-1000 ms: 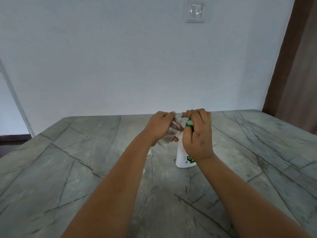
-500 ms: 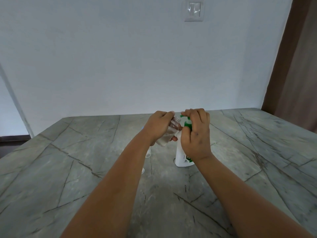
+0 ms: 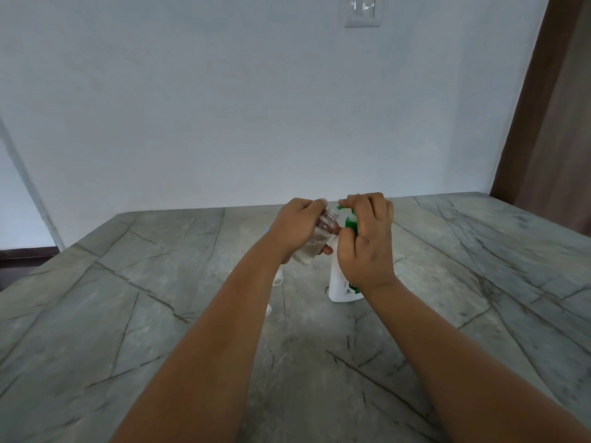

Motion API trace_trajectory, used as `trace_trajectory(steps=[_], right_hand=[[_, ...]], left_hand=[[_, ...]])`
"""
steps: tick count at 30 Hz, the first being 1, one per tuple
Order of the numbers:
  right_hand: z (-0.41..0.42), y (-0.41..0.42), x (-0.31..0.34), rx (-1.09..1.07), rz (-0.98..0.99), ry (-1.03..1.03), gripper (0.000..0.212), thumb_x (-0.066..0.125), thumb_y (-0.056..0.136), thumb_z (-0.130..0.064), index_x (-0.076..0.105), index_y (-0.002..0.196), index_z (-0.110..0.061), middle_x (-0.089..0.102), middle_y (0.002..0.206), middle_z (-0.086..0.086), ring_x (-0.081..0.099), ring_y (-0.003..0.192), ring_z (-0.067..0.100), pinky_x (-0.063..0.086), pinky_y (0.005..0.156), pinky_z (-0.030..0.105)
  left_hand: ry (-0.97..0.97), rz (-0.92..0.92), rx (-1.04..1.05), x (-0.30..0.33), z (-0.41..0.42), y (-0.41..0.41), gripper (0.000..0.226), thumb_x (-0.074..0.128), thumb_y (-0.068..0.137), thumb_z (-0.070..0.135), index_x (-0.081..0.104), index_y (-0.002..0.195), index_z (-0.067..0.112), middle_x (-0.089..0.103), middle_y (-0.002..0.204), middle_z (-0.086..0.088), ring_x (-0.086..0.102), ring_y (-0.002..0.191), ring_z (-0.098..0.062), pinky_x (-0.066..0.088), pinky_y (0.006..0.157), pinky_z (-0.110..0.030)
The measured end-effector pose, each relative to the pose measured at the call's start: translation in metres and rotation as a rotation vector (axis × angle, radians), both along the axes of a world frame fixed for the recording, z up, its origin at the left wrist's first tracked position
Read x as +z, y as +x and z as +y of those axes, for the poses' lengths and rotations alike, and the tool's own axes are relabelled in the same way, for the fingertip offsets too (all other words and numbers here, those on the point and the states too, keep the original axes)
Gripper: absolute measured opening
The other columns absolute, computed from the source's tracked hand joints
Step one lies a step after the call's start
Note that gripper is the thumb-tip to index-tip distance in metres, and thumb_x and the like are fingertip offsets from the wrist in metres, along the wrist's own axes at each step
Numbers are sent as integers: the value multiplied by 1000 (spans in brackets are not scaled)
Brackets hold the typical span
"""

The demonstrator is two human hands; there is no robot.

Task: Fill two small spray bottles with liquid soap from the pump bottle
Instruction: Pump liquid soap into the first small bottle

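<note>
Spray bottle, clear, uncapped, tilted, is clasped in the left grip, mouth held beside the green pump nozzle | pump bottle, white, upright on the tabletop, is pressed at its head by the clenched right grip | wall switch is seen above.

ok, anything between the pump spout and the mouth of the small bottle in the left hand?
Nothing visible. The left hand holds the small clear bottle tilted, its open mouth up beside the green pump head, which the right hand covers. The spout tip pokes out just above the mouth, with no cap on it.
</note>
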State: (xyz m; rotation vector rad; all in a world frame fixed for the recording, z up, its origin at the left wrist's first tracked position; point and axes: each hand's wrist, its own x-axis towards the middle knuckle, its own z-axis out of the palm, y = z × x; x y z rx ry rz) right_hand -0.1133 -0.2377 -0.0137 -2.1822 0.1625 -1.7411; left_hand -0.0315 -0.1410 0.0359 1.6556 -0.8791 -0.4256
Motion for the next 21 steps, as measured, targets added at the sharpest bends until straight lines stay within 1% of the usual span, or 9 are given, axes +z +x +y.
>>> trace_trajectory(steps=[4, 8, 11, 12, 14, 15, 18, 21], right_hand=[[-2, 1, 0, -1, -13, 16, 34, 34, 72, -9, 59, 94, -2, 54, 99, 11, 43, 91, 21, 35, 75, 25], [-2, 3, -1, -3, -23, 12, 29, 35, 71, -8, 58, 89, -3, 53, 93, 8, 41, 89, 21, 38, 70, 29], [-4, 2, -2, -4, -20, -8, 29, 35, 71, -8, 57, 90, -3, 54, 93, 9, 43, 88, 22, 39, 71, 31], [-5, 1, -2, 1, -14, -16, 31, 35, 72, -8, 57, 93, -3, 54, 95, 10, 44, 89, 23, 39, 73, 31], [-5, -1, -3, 7, -7, -18, 34, 35, 72, -8, 58, 96, -2, 55, 99, 12, 45, 92, 22, 39, 77, 30], [-5, -1, -3, 6, -6, -14, 35, 35, 72, -8, 58, 97, -2, 55, 100, 12, 45, 92, 22, 39, 78, 30], [-3, 0, -2, 2, -6, 1, 36, 34, 72, -9, 58, 97, -1, 55, 101, 12, 45, 92, 23, 40, 78, 31], [-3, 1, -3, -6, -14, -4, 35, 35, 72, -7, 59, 96, -2, 55, 99, 11, 44, 92, 22, 41, 75, 31]], left_hand=[[4, -1, 1, 0, 0, 0, 41, 43, 105, 29, 66, 83, 3, 74, 70, -7, 70, 57, -33, 55, 53, -31], [-1, -2, 4, -1, 0, -1, 41, 44, 104, 30, 66, 82, 3, 74, 71, -8, 71, 58, -33, 56, 53, -32], [21, -12, 20, -1, -1, 0, 41, 44, 104, 31, 66, 83, 3, 75, 73, -8, 71, 60, -35, 56, 53, -32], [31, -24, 27, -1, -1, 0, 42, 44, 104, 32, 67, 85, 2, 76, 76, -10, 72, 63, -37, 58, 56, -35], [44, -57, 42, -2, -2, 1, 44, 45, 102, 34, 68, 89, -2, 76, 84, -14, 72, 72, -43, 60, 67, -44], [46, -59, 41, -2, -2, 1, 44, 45, 102, 34, 67, 89, -2, 76, 83, -14, 72, 72, -43, 60, 68, -44], [27, -17, 18, 0, 1, -2, 40, 44, 104, 29, 65, 82, 4, 75, 71, -7, 71, 60, -36, 55, 53, -31], [18, -15, 13, 0, 1, -3, 39, 44, 104, 28, 65, 83, 3, 75, 71, -6, 70, 57, -33, 53, 49, -28]])
